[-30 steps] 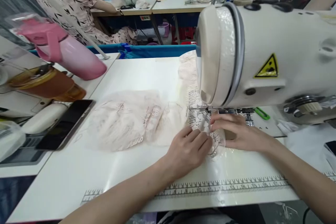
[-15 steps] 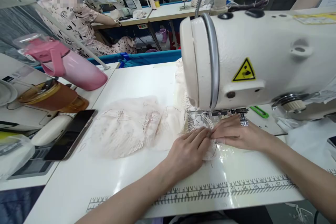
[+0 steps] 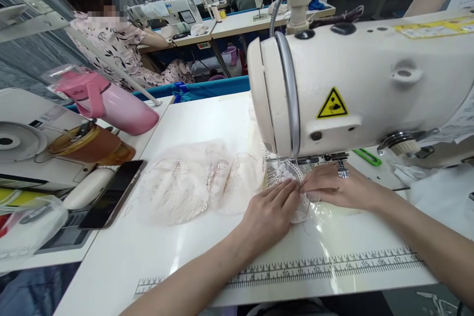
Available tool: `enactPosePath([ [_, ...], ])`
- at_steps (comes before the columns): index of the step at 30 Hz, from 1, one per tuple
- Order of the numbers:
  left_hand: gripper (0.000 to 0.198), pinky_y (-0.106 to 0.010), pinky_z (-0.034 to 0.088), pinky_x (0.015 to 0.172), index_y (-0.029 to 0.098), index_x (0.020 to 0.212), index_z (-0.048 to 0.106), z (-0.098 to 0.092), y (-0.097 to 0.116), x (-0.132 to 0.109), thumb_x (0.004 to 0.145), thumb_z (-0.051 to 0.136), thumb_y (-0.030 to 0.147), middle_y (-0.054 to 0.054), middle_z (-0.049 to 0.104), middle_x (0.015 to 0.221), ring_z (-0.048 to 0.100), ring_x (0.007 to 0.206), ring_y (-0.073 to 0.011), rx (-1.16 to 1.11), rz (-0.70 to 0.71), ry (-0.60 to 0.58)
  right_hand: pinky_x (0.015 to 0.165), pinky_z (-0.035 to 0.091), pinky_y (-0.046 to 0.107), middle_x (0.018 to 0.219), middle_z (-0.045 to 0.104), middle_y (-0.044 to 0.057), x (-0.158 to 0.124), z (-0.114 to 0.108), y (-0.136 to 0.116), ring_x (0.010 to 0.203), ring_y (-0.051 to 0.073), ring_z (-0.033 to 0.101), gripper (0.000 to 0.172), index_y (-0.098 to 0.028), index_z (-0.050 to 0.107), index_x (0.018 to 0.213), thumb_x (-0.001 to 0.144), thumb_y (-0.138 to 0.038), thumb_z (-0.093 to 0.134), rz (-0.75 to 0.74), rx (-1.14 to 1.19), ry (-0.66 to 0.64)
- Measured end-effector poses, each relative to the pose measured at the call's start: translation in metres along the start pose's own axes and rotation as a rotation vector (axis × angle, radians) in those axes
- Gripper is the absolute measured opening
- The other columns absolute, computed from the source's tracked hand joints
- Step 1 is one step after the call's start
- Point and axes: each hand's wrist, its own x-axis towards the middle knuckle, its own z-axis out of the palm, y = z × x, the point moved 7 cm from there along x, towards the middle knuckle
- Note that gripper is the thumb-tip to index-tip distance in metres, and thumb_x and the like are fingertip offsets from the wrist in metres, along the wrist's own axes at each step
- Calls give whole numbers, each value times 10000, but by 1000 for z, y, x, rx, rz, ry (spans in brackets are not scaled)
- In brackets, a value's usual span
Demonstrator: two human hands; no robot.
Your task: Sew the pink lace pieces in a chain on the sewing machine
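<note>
Beneath the head of the white sewing machine (image 3: 355, 84) lies a piece of pale lace fabric (image 3: 280, 170), with a scalloped trim. My left hand (image 3: 272, 210) rests on the lace, its fingers held together and closed on the near edge. Close against it, my right hand (image 3: 333, 185) pinches the same edge; its thumb is mostly hidden. The fingertips of both hands nearly meet just in front of the presser foot area. The needle is out of sight behind the machine head. Joined sheer cream pieces (image 3: 177, 187) spread flat to the left of my left hand.
A phone (image 3: 113, 195), an amber cup (image 3: 92, 143) and a pink bottle (image 3: 114, 103) stand at the left. A green thread snipper (image 3: 366, 157) lies behind my right hand. A printed ruler (image 3: 285, 274) runs along the front edge. A co-worker (image 3: 111, 44) sits beyond.
The camera view has turned slightly, so the background and left-hand items sit further right and lower. Both hands keep nearly the same hold on the lace.
</note>
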Motion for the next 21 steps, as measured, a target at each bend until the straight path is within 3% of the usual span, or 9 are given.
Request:
enactPosePath([
  [11, 310, -346, 578, 904, 77, 1125, 576, 1, -3, 0, 859, 430, 13, -135, 652, 1194, 619, 1127, -210, -18, -34, 15, 731, 493, 268, 948, 720, -45, -2, 1, 7, 811, 132, 668, 178, -289, 707, 951, 920, -323, 536, 76, -85, 21],
  [21, 185, -386, 500, 1017, 108, 971, 601, 1, -10, -5, 801, 530, 110, -137, 651, 1197, 605, 1148, -236, 0, -69, -42, 858, 556, 297, 988, 722, 36, 3, 12, -12, 991, 154, 657, 218, -190, 697, 1000, 940, -280, 507, -29, -2, -43],
])
